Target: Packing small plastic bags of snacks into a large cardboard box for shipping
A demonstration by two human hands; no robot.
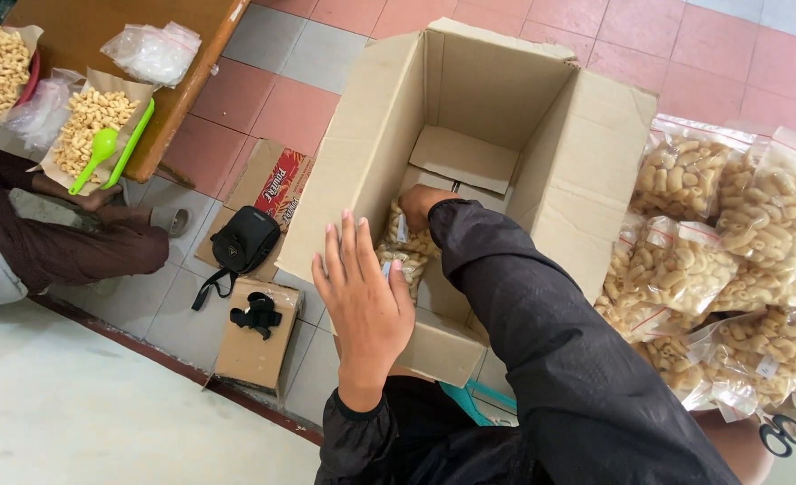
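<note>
Fingers of the left hand [368, 301] spread open just beside the snack bag [404, 249], which the right hand [422, 205], deeper in the cardboard box [362, 171], seemingly grips from above.

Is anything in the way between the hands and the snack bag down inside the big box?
Nothing visible is. The right hand already reaches into the open cardboard box and touches the snack bag. The left hand is at the box's near wall, just above the bag. The flaps stand open.
</note>
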